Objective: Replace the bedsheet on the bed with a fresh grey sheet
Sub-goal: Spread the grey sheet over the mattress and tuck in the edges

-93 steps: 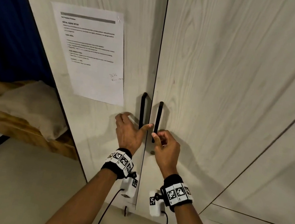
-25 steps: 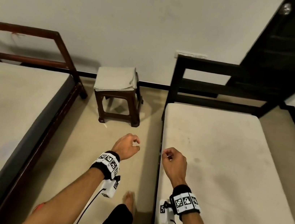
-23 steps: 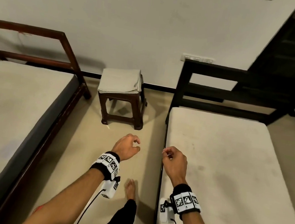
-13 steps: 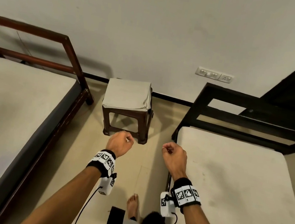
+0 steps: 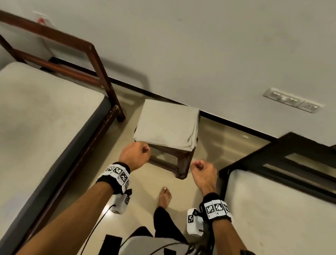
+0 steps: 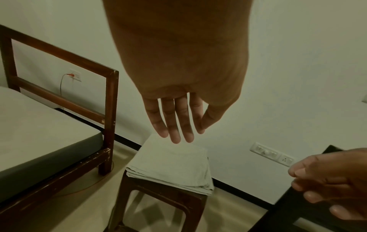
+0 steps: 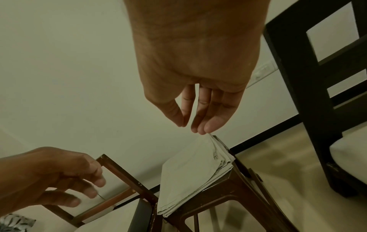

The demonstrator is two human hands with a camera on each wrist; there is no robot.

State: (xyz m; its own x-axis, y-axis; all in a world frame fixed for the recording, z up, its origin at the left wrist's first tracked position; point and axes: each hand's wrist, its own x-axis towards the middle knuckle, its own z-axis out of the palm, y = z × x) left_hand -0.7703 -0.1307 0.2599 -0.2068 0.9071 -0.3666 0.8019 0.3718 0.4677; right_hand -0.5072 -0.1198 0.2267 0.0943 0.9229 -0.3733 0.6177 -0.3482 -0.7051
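A folded grey sheet (image 5: 167,127) lies flat on a small dark wooden stool (image 5: 181,163) by the wall, between two beds. My left hand (image 5: 135,155) hovers just short of the stool's near left corner. In the left wrist view its fingers (image 6: 178,125) hang relaxed above the sheet (image 6: 174,166) and hold nothing. My right hand (image 5: 202,171) hovers off the stool's near right corner. Its fingers (image 7: 206,119) are loosely extended and empty, above the sheet (image 7: 194,169).
A bed with a pale mattress (image 5: 20,139) and brown wooden frame (image 5: 97,67) stands on the left. Another mattress (image 5: 290,220) in a black frame (image 5: 288,153) stands on the right. A switch plate (image 5: 291,100) is on the wall. My bare foot (image 5: 164,198) is on the tiled aisle.
I have left the wardrobe doors and walked up the aisle between the beds. The stool with the folded sheet has come close, and both empty hands now hover at its near edge.
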